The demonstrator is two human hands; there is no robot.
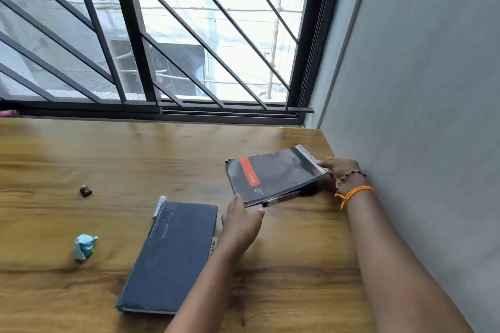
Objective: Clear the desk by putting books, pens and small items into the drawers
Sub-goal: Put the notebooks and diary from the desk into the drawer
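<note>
Gripping the spiral-bound notebook [273,174] from two sides, both hands work at the 2 o'clock part of the worktop [108,149]. The right hand [339,170] curls its fingers round the spiral edge at the notebook's far right corner, close to the grey wall [419,116]; that edge is tilted up off the worktop. The left hand [240,220] touches the notebook's near left corner with its fingertips, thumb out to the right; whether those fingers actually pinch the cover cannot be told. The notebook cover is dark grey with a red label.

A black pen [281,199] lies along the notebook's near edge, partly under it. A dark blue book [170,257] lies flat at 6 o'clock from the frame centre, just left of the left forearm. A silver marker [159,207] lies touching the book's far left corner, and a white label or pen end [213,246] shows at the book's right edge.

At 9 o'clock, well apart from the books, stands a small dark cap-like item [85,191]. A crumpled light blue paper [85,246] lies at 8 o'clock.

The right wrist carries an orange thread [353,193] and a beaded bracelet [349,174]. A barred window [162,35] runs along the worktop's far edge.
</note>
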